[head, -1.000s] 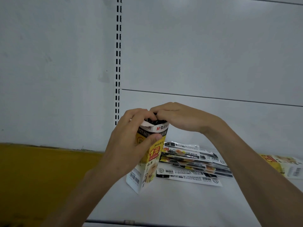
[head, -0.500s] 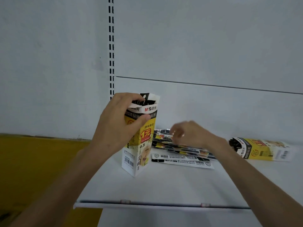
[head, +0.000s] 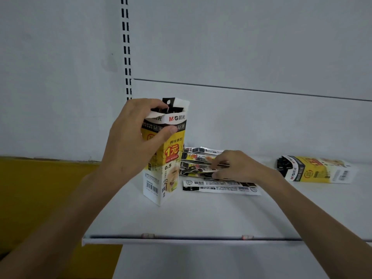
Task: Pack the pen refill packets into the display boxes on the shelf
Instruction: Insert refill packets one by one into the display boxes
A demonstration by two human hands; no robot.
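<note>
A display box [head: 161,164] stands upright on the shelf [head: 191,218], gripped near its top by the left hand [head: 130,143] — just to its right, refill packets [head: 198,158] lie heaped, the right hand [head: 237,166] on top pinching some; farther right, a second box [head: 318,171] lies flat.

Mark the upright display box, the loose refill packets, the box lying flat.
upright display box [head: 171,157]: head view, yellow front panel.
loose refill packets [head: 219,189]: head view, nearest white packet.
box lying flat [head: 318,170]: head view, yellow side.
</note>
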